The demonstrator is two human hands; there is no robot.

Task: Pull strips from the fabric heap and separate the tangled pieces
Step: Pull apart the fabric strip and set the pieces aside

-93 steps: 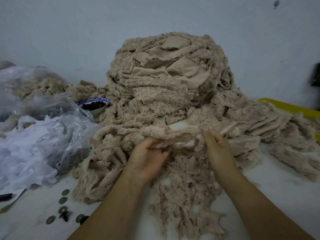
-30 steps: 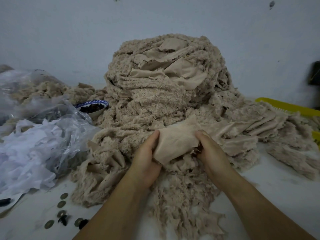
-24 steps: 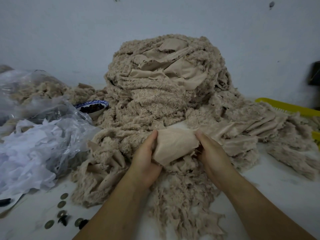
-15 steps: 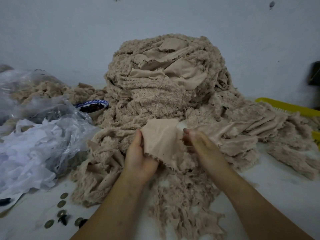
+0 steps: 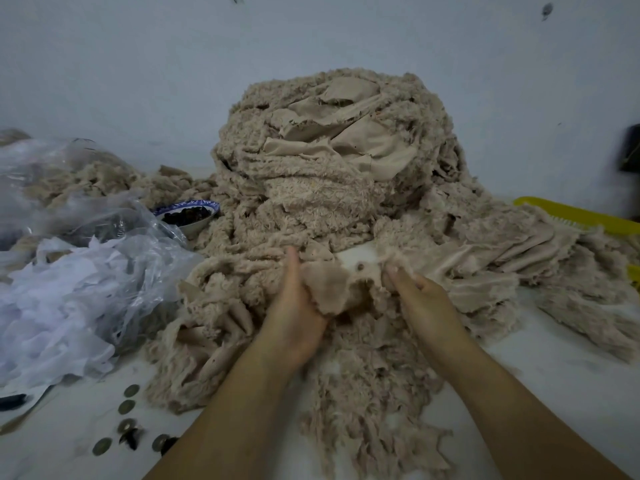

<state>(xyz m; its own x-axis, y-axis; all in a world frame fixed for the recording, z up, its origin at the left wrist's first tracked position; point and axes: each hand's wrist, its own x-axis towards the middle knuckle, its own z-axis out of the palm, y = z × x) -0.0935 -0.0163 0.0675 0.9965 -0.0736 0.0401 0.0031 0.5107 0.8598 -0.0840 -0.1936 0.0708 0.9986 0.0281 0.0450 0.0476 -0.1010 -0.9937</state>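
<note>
**Both hands in the fleece, one piece half out**

The tall beige heap of fleecy fabric offcuts rises from the white table against the wall. At its near foot the person has both hands in the fluff.

The left hand stands thumb up, fingers curled under a ragged beige fleece strip and gripping it. The right hand is bent over, its fingertips hooked into the fluffy edge of the fabric beside it and pinching there.

I take the spread of the hands to be deliberate: one anchors the tangle while the other draws the piece clear, so the whole mound does not come along.

The strip sits low and front, between the hands. As far as I can judge, its long axis runs side to side across the person. Its loose end flops down over the left palm and its far end is lost in the pile (where it stops I cannot tell).

To the left lie a crumpled clear plastic bag of white scraps and a blue-and-white bowl of dark bits. A yellow plastic tray pokes out at the right, and small round metal discs dot the near left of the table.
</note>
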